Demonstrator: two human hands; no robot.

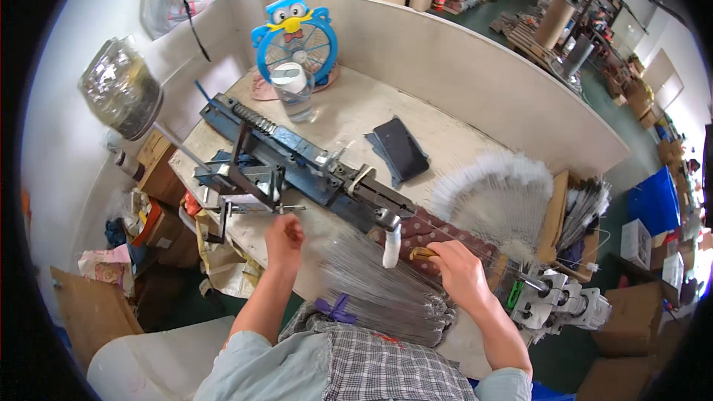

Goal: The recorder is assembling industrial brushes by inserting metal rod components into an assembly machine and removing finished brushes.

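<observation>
A long blue-grey metal bench device (319, 171) lies diagonally across the table, with a white-wrapped crank handle (391, 246) at its near end. My left hand (284, 241) is beside the metal bracket frame (256, 178) on the device's near side. Its fingers are curled together, and what they pinch, if anything, is too small to make out. To the right, my right hand (462, 271) grips a small brass-coloured tool handle (423, 253) above a dotted brown cloth (445, 234). Between my forearms lies a large bundle of thin grey wires (386, 289), with a purple tie (336, 308) near it.
A fan of white-tipped wires (494, 197) lies at the right. A metal clamp machine (561, 301) stands at the right edge. Further back are a dark phone (401, 150), a lidded water jar (295, 93) and a blue cartoon fan (298, 44). A low partition (445, 59) borders the table.
</observation>
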